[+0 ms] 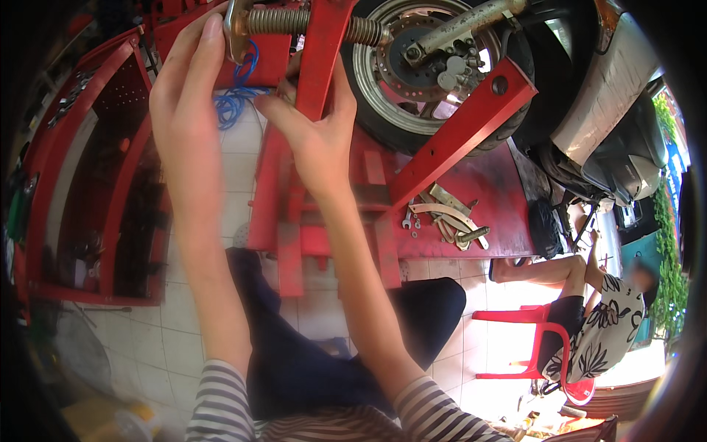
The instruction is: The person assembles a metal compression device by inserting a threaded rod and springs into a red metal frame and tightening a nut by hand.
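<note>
My left hand (188,81) reaches up to the metal handle end (237,26) of a long threaded clamp screw (276,20) and grips it with fingers and thumb. My right hand (313,125) holds the red upright bar (324,44) of the wheel clamp that the screw passes through. Behind the bar a scooter's front wheel (420,74) with its brake disc stands on a red lift platform (486,191). A slanted red brace (456,132) leans against the tyre.
A red tool cabinet (88,184) stands at the left. Blue cord (232,99) hangs near the screw. Wrenches and metal parts (449,221) lie on the platform. At the right another person sits on a red plastic chair (526,324). White floor tiles lie below.
</note>
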`<control>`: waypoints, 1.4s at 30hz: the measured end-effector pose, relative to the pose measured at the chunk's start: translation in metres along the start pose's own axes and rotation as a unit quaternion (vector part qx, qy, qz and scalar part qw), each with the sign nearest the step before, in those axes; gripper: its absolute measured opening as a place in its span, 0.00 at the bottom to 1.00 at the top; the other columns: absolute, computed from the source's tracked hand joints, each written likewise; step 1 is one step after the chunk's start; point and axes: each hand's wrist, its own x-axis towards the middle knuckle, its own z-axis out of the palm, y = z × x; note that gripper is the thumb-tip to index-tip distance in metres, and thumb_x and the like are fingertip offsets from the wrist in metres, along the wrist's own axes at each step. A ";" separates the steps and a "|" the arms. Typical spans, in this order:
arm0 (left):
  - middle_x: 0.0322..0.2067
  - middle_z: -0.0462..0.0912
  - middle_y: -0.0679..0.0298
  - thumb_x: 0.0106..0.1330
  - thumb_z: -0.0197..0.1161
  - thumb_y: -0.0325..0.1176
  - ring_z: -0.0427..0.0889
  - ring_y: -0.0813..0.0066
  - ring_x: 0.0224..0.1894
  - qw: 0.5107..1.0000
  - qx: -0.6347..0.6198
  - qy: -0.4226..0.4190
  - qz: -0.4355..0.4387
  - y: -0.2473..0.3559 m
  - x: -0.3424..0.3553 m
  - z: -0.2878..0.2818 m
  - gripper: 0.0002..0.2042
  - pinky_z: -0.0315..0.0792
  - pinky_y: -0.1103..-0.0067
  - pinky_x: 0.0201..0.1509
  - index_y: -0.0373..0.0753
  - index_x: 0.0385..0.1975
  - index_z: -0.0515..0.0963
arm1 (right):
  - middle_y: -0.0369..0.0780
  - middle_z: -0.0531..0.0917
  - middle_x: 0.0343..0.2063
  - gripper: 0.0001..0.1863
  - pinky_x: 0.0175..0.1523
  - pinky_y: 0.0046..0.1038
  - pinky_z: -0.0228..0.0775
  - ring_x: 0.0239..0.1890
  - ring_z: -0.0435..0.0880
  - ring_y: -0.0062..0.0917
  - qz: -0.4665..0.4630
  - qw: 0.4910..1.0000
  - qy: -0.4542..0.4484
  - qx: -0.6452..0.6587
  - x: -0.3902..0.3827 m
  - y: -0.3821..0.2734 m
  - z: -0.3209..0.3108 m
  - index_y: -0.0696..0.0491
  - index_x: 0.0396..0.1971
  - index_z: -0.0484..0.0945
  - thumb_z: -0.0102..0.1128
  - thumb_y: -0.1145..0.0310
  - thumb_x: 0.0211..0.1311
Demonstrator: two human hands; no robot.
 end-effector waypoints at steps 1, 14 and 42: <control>0.57 0.72 0.49 0.70 0.41 0.37 0.69 0.61 0.60 0.997 -0.061 -0.013 0.035 -0.002 0.001 -0.003 0.24 0.54 0.70 0.68 0.22 0.56 0.68 | 0.36 0.77 0.22 0.19 0.33 0.22 0.67 0.26 0.72 0.15 -0.005 1.000 0.003 0.001 0.001 -0.002 0.000 0.61 0.40 0.71 0.63 0.76 0.45; 0.52 0.76 0.53 0.74 0.43 0.36 0.71 0.70 0.57 0.969 -0.083 -0.168 0.159 0.008 0.003 -0.014 0.20 0.58 0.75 0.64 0.25 0.56 0.70 | 0.31 0.75 0.22 0.23 0.32 0.19 0.65 0.26 0.70 0.13 -0.009 1.000 -0.004 -0.029 0.000 -0.003 0.000 0.62 0.45 0.71 0.64 0.77 0.45; 0.57 0.72 0.50 0.73 0.40 0.33 0.68 0.65 0.62 0.999 -0.020 0.001 0.030 -0.004 -0.004 0.002 0.20 0.58 0.71 0.66 0.25 0.57 0.68 | 0.35 0.77 0.21 0.19 0.31 0.22 0.68 0.25 0.72 0.15 -0.019 1.000 -0.015 -0.011 0.002 0.001 0.000 0.60 0.39 0.70 0.64 0.77 0.44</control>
